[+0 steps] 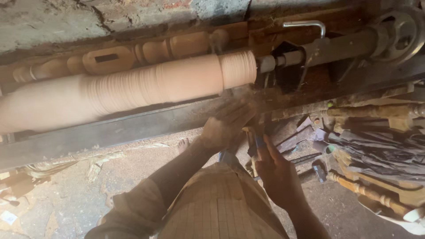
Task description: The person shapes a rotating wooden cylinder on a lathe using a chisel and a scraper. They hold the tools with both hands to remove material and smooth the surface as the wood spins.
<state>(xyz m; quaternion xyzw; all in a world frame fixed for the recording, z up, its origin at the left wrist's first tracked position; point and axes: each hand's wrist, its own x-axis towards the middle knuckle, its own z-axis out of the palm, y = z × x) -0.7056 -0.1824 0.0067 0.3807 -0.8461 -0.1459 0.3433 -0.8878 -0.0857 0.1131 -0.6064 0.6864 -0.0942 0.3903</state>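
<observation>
Long wooden cylinder (pixel 133 86) spinning on lathe, blurred. Finished turned spindle (pixel 110 57) lies behind cylinder. Left hand (pixel 226 124) below cylinder's right end, fingers loosely curled, steadying chisel (pixel 254 141); right hand (pixel 276 170) lower, wrapped round handle, driving it.

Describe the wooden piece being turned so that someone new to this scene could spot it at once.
Start at the long dark metal rail crossing the picture. Just above it runs a thick, pale cylinder of wood, motion-blurred, its right end held by the metal shaft. Unlike the carved spindle behind it, it has only fine rings.
</observation>
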